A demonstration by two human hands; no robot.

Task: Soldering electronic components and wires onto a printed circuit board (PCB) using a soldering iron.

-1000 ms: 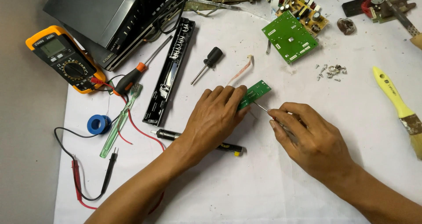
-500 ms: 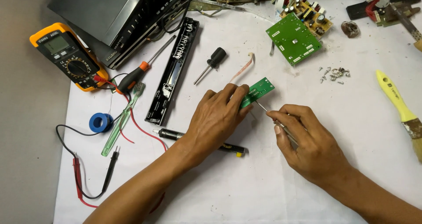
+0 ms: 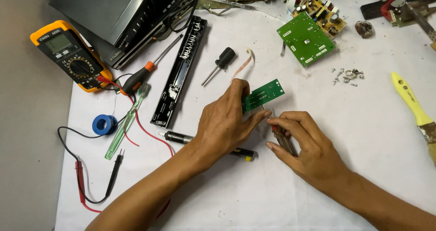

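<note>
My left hand (image 3: 227,122) pinches a small green circuit board (image 3: 265,94) and holds it down on the white table cover, near the middle. My right hand (image 3: 304,142) grips a small screwdriver (image 3: 282,138) with a dark red handle; its thin tip touches the board's lower edge. A pale ribbon cable (image 3: 243,64) runs from behind my left fingers toward the back. Under my left wrist lies a black pen-shaped tool with a yellow end (image 3: 243,154).
A yellow multimeter (image 3: 68,54) with red and black leads sits at the left, next to blue tape (image 3: 103,124) and a green toothbrush (image 3: 127,122). A long black panel (image 3: 179,72), two screwdrivers, a larger green board (image 3: 305,42), loose screws (image 3: 346,74) and a yellow-handled brush (image 3: 411,101) surround the hands.
The view has shifted slightly. My right hand has brought the screwdriver tip closer against the small board; my left hand keeps the same hold.
</note>
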